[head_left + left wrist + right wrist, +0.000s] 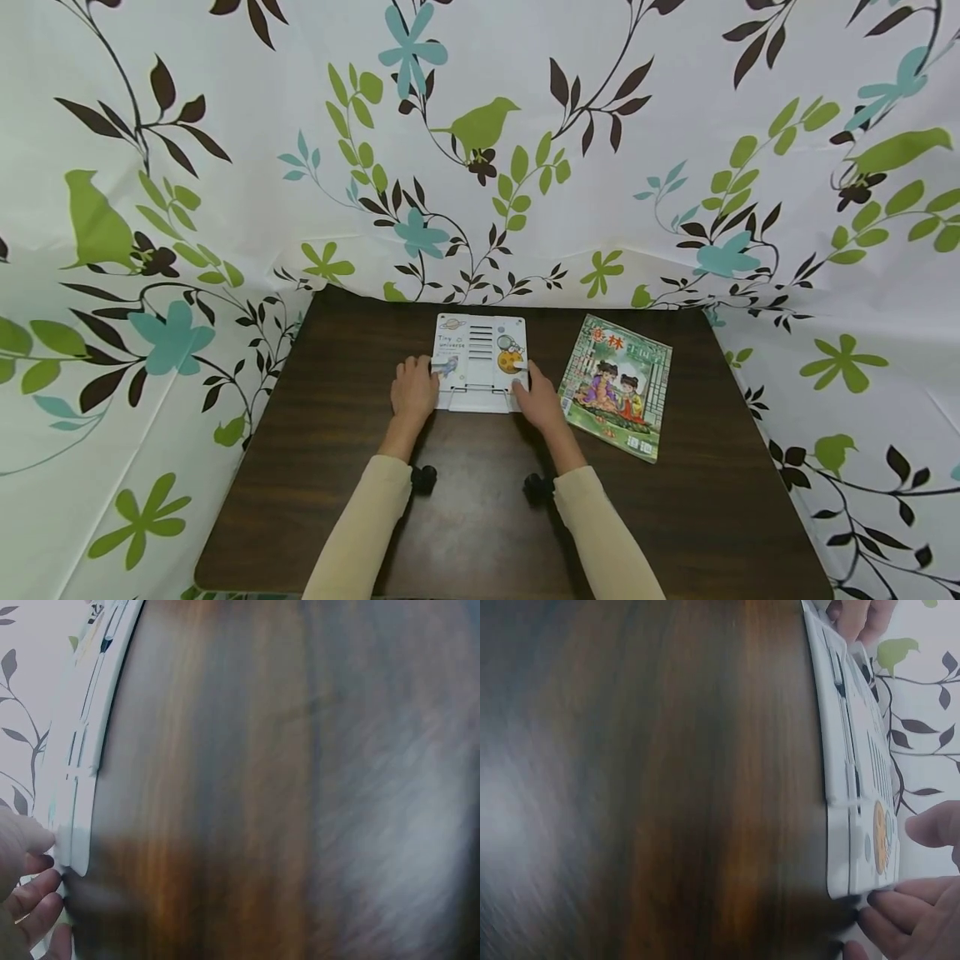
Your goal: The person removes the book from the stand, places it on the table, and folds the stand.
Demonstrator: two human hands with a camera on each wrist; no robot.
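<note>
A white book stand [487, 354] printed with "Tiny universe", a planet and a rocket lies on the dark wooden table. Slots run down its middle, and a wire page holder crosses its lower part. My left hand [415, 390] grips its left edge, thumb on one side and fingers curled at the rim in the left wrist view. At the opposite edge, my right hand [538, 398] holds the stand's lower right corner. In the right wrist view, the fingers [900, 911] touch the stand's side, with the thumb above them. The stand's underside is hidden.
To the right of the stand lies a magazine [618, 387] with a green illustrated cover, slightly turned. The wooden table [315, 517] ends at a patterned cloth [480, 208] hanging behind and at both sides. Dark wrist devices [423, 480] sit beside the sleeves.
</note>
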